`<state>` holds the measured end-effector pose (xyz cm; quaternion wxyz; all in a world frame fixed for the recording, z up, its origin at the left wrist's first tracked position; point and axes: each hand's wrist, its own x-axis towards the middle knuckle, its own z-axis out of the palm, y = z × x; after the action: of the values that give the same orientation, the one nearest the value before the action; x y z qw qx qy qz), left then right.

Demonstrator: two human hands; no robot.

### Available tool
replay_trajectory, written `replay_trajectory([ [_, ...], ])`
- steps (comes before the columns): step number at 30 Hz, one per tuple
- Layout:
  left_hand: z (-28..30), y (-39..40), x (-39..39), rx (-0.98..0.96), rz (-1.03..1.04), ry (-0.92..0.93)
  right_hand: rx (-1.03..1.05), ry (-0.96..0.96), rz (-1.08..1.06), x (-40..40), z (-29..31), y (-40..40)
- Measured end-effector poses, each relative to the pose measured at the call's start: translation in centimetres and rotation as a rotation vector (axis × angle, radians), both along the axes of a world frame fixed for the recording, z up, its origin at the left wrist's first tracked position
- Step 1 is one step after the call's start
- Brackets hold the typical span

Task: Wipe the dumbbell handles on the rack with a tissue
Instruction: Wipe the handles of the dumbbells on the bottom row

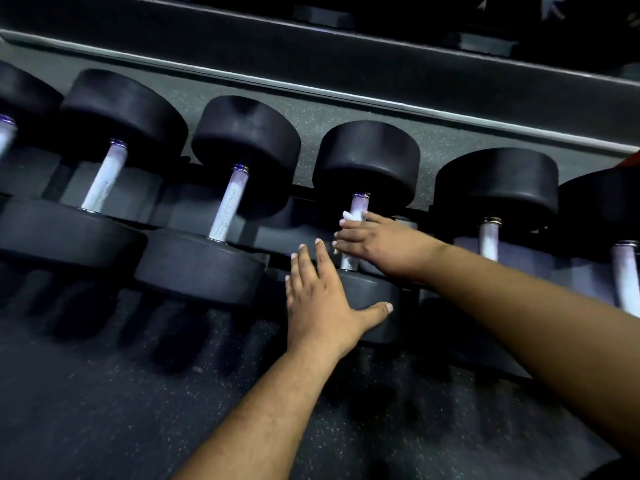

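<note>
My right hand (377, 242) wraps the tissue (353, 216) around the handle (358, 206), which runs straight away from me between its two black heads. My left hand (322, 299) lies flat, fingers straight, steadying the near head (374, 296).

Narrow gaps between neighbouring dumbbells (242, 188), blocked by black heads (367, 157) at both handle ends; open floor (104, 393) in front of rack (346, 95).
</note>
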<state>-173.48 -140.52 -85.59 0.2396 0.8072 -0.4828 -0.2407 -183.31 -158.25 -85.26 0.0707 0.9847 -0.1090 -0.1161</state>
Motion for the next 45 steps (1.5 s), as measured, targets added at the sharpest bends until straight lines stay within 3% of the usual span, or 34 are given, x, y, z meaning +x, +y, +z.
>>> replay_trajectory([
  [5, -0.1, 0.1, 0.1, -0.011, -0.007, -0.005, 0.101, 0.01, 0.232, -1.1, 0.4, 0.3],
  [12, 0.2, -0.1, 0.2, 0.015, -0.009, -0.001, -0.202, 0.22, 0.253, 0.6, -0.4, 0.0],
  [19, -0.1, 0.0, 0.2, 0.002, -0.019, -0.008, -0.248, 0.011, 0.003, 1.0, -1.2, -0.5],
  [22, -0.1, 0.0, 0.3, -0.004, -0.019, -0.012, 0.057, -0.061, 0.146, -0.4, -0.4, -0.4],
  [24, -0.1, -0.1, 0.3, -0.002, -0.022, -0.016, 0.101, -0.248, 0.103, -1.9, -0.8, -1.1],
  [26, -0.1, -0.2, 0.3, -0.007, -0.014, -0.014, 0.268, -0.484, -0.263, -2.5, -1.8, -0.5],
  [29, 0.0, -0.1, 0.3, -0.006, -0.013, -0.022, 0.845, -0.828, -0.861, -1.2, -3.9, 2.0],
  [31, -0.1, -0.1, 0.2, -0.009, -0.007, -0.025, 1.215, -0.869, -1.038, -0.3, -4.5, 3.0],
  [33, -0.1, -0.1, 0.2, -0.005, -0.006, -0.033, 1.335, -0.933, -1.151, 0.5, -3.8, 2.2],
  [36, 0.1, -0.1, 0.1, 0.009, -0.015, -0.036, 1.508, -1.189, -1.282, 2.3, -1.0, 0.6],
  [37, 0.2, -0.1, 0.2, 0.009, -0.011, -0.034, 1.535, -1.188, -1.283, 2.7, -0.6, 0.6],
  [42, 0.1, -0.1, 0.1, 0.009, 0.002, -0.041, 1.657, -0.699, -1.149, 1.1, -1.4, 3.1],
  [43, 0.1, -0.2, 0.1, 0.008, 0.002, -0.041, 1.67, -0.713, -1.146, 1.1, -1.3, 2.6],
  [45, 0.1, -0.1, 0.0, 0.007, -0.01, -0.044, 1.757, -0.941, -1.206, 2.0, -1.0, 0.9],
])
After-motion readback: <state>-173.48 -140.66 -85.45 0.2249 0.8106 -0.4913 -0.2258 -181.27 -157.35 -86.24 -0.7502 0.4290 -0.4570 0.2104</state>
